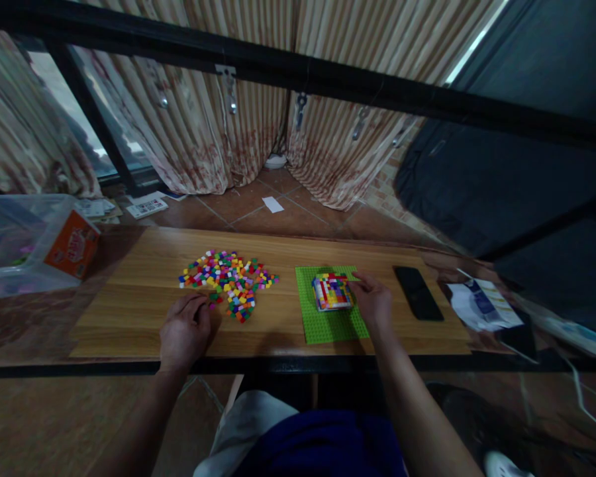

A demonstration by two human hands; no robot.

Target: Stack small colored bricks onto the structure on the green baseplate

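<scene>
The small blocky stack of multicoloured plastic bricks (332, 291) stands on the flat green studded baseplate (328, 321) — right hand (373, 301) touches its right side, fingers curled. Left hand (185, 331), loosely curled, rests at the loose heap of coloured bricks (228, 278) — gripping nothing visible.

A wooden tabletop (144, 318) runs across the near scene, its near edge trimmed in black. Beyond it lies a terracotta tile floor (258, 212) with a scrap of white paper (273, 205). Striped beige curtains (208, 132) hang at the far side, daylight showing through a window (74, 126) at far left. A black metal bar (298, 73) crosses overhead. The room is dim.
</scene>
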